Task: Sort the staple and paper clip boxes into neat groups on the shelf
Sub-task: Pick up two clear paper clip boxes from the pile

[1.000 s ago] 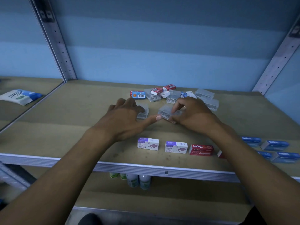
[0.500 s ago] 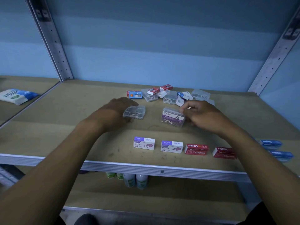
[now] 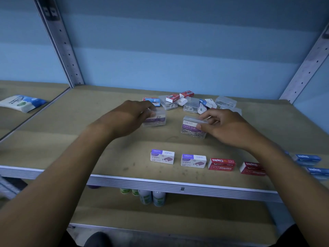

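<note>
Two clear plastic paper clip boxes were held just above or on the wooden shelf (image 3: pixel 53 139), mid-depth, well apart from each other. The left box (image 3: pixel 156 120) was gripped by the left hand (image 3: pixel 128 118), fingers curled over its top edge; its label was partly hidden. The right box (image 3: pixel 193 129), labelled "KREATI PAPER CLIP", was pinched at its right end by the right hand (image 3: pixel 229 127), thumb on the front face. Behind both, an unsorted pile (image 3: pixel 190 103) of clear, red and blue boxes was noted near the back wall. Along the front edge a row was observed: two purple-and-white staple boxes (image 3: pixel 162 156), then two red staple boxes (image 3: pixel 221 164), then blue boxes (image 3: pixel 307 158) at far right.
</note>
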Demonstrator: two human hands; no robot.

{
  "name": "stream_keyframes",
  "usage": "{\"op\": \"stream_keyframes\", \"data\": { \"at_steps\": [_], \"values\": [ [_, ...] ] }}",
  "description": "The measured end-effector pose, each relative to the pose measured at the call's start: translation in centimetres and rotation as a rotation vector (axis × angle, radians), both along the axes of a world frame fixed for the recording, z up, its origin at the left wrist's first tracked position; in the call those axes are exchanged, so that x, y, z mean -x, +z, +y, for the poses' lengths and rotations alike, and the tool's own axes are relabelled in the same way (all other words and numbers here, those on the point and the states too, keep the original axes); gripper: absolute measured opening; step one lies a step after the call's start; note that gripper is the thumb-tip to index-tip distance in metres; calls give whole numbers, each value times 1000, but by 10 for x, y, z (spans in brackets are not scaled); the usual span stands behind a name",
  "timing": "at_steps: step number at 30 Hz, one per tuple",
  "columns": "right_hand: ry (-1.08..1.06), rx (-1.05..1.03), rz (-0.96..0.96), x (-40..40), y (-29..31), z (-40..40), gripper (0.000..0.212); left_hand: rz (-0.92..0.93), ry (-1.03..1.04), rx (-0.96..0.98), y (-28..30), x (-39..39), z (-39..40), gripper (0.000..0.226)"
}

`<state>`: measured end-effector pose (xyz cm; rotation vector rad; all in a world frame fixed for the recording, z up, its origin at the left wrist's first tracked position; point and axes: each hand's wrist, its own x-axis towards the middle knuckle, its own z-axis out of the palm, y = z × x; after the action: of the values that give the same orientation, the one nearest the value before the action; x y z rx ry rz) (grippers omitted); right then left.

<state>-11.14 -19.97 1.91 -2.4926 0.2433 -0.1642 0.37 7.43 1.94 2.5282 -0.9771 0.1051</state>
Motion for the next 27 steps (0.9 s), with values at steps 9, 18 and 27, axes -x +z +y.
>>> {"op": "stream_keyframes", "data": {
  "at_steps": [9, 18, 27],
  "values": [
    [8, -4, -8, 3, 0, 1, 19, 39, -94, -95, 5, 14, 3, 30],
    [1, 8, 6, 3, -1, 0, 24, 141, 3, -85, 2, 16, 6, 41],
    [16, -37, -32, -1, 1, 20, 24, 54, -36, 13, 10, 17, 31, 30]
  ]
}}
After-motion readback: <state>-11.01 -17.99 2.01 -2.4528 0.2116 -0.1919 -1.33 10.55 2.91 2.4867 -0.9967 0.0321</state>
